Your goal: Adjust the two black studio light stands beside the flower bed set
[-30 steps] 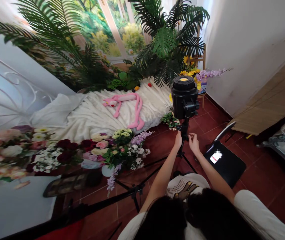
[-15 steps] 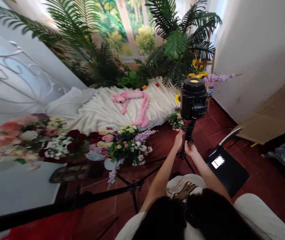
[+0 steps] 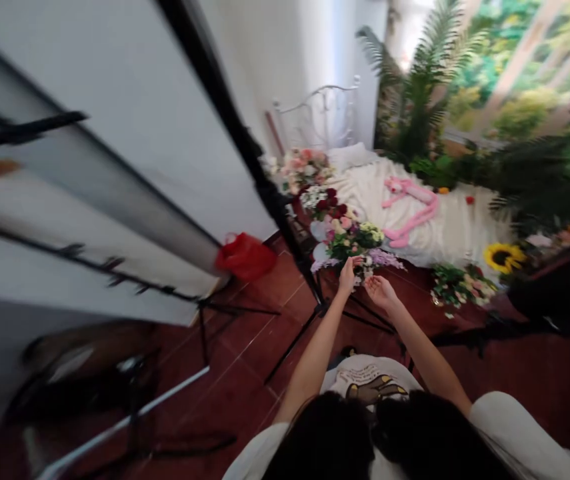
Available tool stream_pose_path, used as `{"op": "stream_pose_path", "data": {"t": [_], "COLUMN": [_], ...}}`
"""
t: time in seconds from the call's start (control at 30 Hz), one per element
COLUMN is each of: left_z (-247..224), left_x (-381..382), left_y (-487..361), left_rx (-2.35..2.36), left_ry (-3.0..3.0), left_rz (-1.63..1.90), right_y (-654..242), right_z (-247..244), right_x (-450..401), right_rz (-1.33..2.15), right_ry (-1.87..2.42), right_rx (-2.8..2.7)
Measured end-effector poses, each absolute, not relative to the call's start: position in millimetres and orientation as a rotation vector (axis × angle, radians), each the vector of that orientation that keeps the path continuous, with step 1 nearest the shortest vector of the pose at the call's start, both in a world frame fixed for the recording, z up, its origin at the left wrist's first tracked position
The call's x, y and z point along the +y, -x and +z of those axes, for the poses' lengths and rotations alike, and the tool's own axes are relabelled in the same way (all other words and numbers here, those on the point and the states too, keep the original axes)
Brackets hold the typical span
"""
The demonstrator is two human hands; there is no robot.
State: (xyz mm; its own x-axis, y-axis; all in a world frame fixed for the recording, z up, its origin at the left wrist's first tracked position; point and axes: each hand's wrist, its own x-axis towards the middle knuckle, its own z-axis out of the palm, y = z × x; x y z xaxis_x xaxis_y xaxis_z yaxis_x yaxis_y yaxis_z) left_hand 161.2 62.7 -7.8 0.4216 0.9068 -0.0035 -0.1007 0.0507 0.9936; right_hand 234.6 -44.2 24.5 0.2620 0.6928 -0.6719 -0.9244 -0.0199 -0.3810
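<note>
My left hand (image 3: 349, 275) is held out in front of me, its fingers stretched forward and nothing in them. Beside it, a small gap away, my right hand (image 3: 381, 291) is turned palm up with loosely curled, parted fingers and holds nothing. Artificial flowers (image 3: 347, 240) show just beyond my fingertips; whether any are touched I cannot tell. To the left of my hands slants a black stand pole (image 3: 265, 180). A pink plush toy (image 3: 422, 197) lies farther off on a white furry blanket (image 3: 457, 223).
A red bag (image 3: 245, 257) sits on the tiled floor (image 3: 245, 340) by the wall. Black stand legs (image 3: 295, 340) spread to my left. At the right edge is a blurred black device (image 3: 559, 287), near a sunflower (image 3: 505, 257). A metal headboard (image 3: 319, 117) stands at the back.
My view has swung left, so the bed and flowers sit farther right. My hands, earlier by the black lamp on its stand, are now in front of the flowers, apart from the lamp.
</note>
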Motion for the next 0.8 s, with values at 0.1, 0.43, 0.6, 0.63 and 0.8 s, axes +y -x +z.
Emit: {"op": "stream_pose_path", "data": {"t": [0.1,0.43,0.6,0.63,0.8], "left_z": [-9,2,11,12,12], "left_x": [89,99,112,115,129], "left_y": [-99,-6,-13,-16,-25], "left_rx": [0.935,1.174,1.113,1.101,1.119], "left_ry": [-1.213,-1.236,-1.329,-1.341,-1.345], "left_rz": [1.089,1.352,1.419,1.403,1.35], "right_y": [-194,-138,-172,-178,-200], "right_z": [31,44,70,76,89], "right_x": [0,79,140,150,182], "right_rz": [1.512,1.78,1.785,1.827,2.114], "right_ry": [0.928,1.104,1.392,1.456,1.539], "right_rx": [0.228,-0.151,-0.539,-0.618,-0.844]}}
